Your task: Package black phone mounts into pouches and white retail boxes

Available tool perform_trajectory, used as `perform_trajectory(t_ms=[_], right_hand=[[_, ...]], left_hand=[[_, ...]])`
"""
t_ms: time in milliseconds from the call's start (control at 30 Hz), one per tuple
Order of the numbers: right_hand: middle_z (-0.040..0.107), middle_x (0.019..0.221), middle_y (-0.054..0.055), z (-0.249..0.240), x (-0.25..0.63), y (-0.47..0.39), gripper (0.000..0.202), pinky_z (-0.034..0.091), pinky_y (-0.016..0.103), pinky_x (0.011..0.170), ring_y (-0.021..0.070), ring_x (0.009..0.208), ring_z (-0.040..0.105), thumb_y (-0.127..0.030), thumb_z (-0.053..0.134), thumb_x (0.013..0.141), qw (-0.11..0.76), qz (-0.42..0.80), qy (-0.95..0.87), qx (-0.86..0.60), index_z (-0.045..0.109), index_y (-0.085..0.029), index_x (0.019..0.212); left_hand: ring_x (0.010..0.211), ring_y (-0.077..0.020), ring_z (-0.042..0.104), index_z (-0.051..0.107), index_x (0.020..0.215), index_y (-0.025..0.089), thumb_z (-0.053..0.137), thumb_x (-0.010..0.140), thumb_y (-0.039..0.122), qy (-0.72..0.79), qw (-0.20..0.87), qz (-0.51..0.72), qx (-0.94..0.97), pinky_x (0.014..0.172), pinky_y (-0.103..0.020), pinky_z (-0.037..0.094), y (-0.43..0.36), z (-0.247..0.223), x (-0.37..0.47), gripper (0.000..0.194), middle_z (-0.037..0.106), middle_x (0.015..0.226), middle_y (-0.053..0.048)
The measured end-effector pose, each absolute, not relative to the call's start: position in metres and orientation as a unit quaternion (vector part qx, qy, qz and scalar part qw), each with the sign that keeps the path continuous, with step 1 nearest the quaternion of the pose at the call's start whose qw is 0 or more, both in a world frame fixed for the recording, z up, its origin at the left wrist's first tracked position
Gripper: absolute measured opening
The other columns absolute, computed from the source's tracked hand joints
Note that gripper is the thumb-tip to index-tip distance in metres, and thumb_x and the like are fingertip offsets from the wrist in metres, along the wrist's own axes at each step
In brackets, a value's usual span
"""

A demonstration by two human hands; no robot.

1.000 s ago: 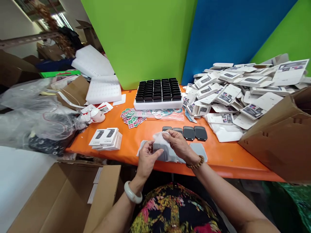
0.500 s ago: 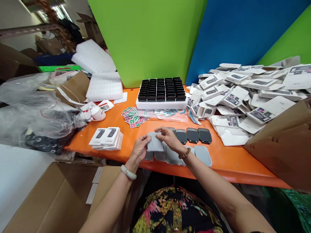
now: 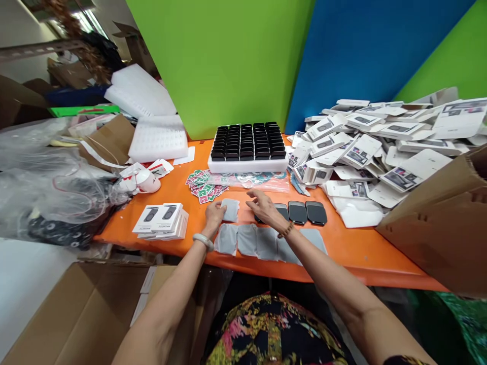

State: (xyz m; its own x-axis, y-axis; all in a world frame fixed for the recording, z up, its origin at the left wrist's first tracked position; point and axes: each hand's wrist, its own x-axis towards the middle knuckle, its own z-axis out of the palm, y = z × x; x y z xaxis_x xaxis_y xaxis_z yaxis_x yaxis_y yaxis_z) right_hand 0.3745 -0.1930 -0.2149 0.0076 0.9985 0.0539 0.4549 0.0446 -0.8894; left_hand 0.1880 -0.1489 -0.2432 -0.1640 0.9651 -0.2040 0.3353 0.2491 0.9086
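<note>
My left hand (image 3: 215, 217) pinches the left edge of a flat grey pouch (image 3: 230, 211), which lies on or just above the orange table. My right hand (image 3: 265, 209) is apart from it, fingers spread and nothing in them, over the left end of a row of flat black square devices (image 3: 297, 212). Part of that row is hidden under this hand. Nearer my body, several more grey pouches (image 3: 267, 244) lie side by side, slightly overlapping; my right forearm covers some of them.
Behind stands a white foam tray (image 3: 247, 165) full of black devices. Paper stickers (image 3: 205, 186) lie left of centre, near stacked white boxes (image 3: 163, 221). Many opened white boxes (image 3: 361, 151) heap up at right beside a cardboard carton (image 3: 437, 218). Another carton (image 3: 91, 304) stands below the table's left edge.
Both hands held the grey pouch before; the right hand has let go and opened. My left hand has moved the pouch left and farther from me, uncovering the pouch row's left end.
</note>
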Motion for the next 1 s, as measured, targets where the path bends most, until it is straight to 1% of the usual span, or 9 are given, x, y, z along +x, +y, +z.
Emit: perform_trajectory(t_ms=[100,200,300,367,467,600,800,900,1000], right_hand=[[0.065,0.105,0.009,-0.21,0.416,-0.231,0.024,0.047,0.035,0.08,0.02,0.084,0.061,-0.031,0.05,0.085,0.421,0.307,-0.592,-0.615,0.06,-0.019,0.103],[0.067,0.096,0.009,-0.214,0.469,-0.271,0.022,0.047,0.036,0.077,0.0215,0.082,0.061,-0.034,0.049,0.086,0.443,0.234,-0.548,-0.67,0.061,-0.019,0.094],[0.066,0.092,0.011,-0.226,0.526,-0.301,0.021,0.047,0.037,0.076,0.023,0.08,0.06,-0.034,0.047,0.085,0.437,0.127,-0.494,-0.741,0.06,-0.018,0.089],[0.065,0.089,0.012,-0.234,0.559,-0.311,0.021,0.045,0.038,0.075,0.0231,0.076,0.058,-0.033,0.045,0.085,0.415,0.056,-0.47,-0.777,0.06,-0.018,0.086],[0.063,0.089,0.013,-0.247,0.588,-0.311,0.019,0.044,0.038,0.074,0.0228,0.073,0.055,-0.031,0.048,0.082,0.375,-0.002,-0.458,-0.806,0.059,-0.017,0.084],[0.058,0.085,0.012,-0.262,0.596,-0.298,0.01,0.043,0.036,0.074,0.0242,0.079,0.052,-0.026,0.051,0.077,0.34,-0.019,-0.447,-0.827,0.057,-0.018,0.075],[0.054,0.078,0.008,-0.257,0.593,-0.298,0.013,0.041,0.034,0.07,0.0212,0.073,0.05,-0.022,0.047,0.079,0.357,-0.019,-0.416,-0.836,0.049,-0.02,0.066],[0.053,0.077,0.006,-0.237,0.571,-0.317,0.015,0.041,0.033,0.07,0.0195,0.071,0.049,-0.022,0.048,0.082,0.382,-0.02,-0.443,-0.81,0.048,-0.02,0.067],[0.052,0.077,0.005,-0.214,0.526,-0.342,0.017,0.04,0.031,0.067,0.0183,0.071,0.05,-0.021,0.046,0.088,0.415,0.004,-0.513,-0.751,0.05,-0.02,0.072]], left_hand=[[0.094,-0.029,0.063,0.067,0.084,0.016,0.064,0.064,0.018,0.689,0.362,0.335,0.531,0.083,-0.036,0.043,-0.154,-0.235,0.192,0.02,0.07,0.084,-0.01],[0.109,-0.0375,0.057,0.067,0.097,0.015,0.062,0.071,0.023,0.694,0.318,0.296,0.573,0.093,-0.045,0.038,-0.16,-0.23,0.194,0.028,0.068,0.104,-0.018],[0.109,-0.0393,0.058,0.064,0.111,0.011,0.053,0.081,0.032,0.709,0.203,0.17,0.654,0.091,-0.047,0.041,-0.16,-0.231,0.194,0.038,0.066,0.111,-0.023],[0.109,-0.039,0.058,0.058,0.122,0.009,0.051,0.083,0.035,0.718,0.163,0.134,0.664,0.09,-0.047,0.042,-0.16,-0.231,0.195,0.047,0.065,0.113,-0.024],[0.113,-0.0384,0.055,0.05,0.132,0.009,0.053,0.082,0.037,0.734,0.121,0.163,0.648,0.093,-0.05,0.042,-0.165,-0.228,0.201,0.057,0.062,0.118,-0.022],[0.113,-0.0351,0.054,0.052,0.13,0.012,0.056,0.079,0.037,0.713,0.113,0.253,0.644,0.096,-0.05,0.041,-0.179,-0.217,0.214,0.057,0.06,0.118,-0.02],[0.098,-0.0269,0.056,0.058,0.117,0.015,0.062,0.072,0.04,0.603,0.282,0.358,0.655,0.092,-0.044,0.045,-0.211,-0.201,0.252,0.052,0.058,0.108,-0.014],[0.085,-0.0225,0.059,0.059,0.108,0.014,0.069,0.067,0.05,0.553,0.477,0.327,0.6,0.086,-0.042,0.048,-0.235,-0.195,0.278,0.055,0.059,0.101,-0.011],[0.086,-0.0202,0.063,0.059,0.099,0.015,0.068,0.068,0.061,0.449,0.709,0.249,0.483,0.084,-0.037,0.049,-0.26,-0.191,0.302,0.057,0.062,0.096,-0.01]])
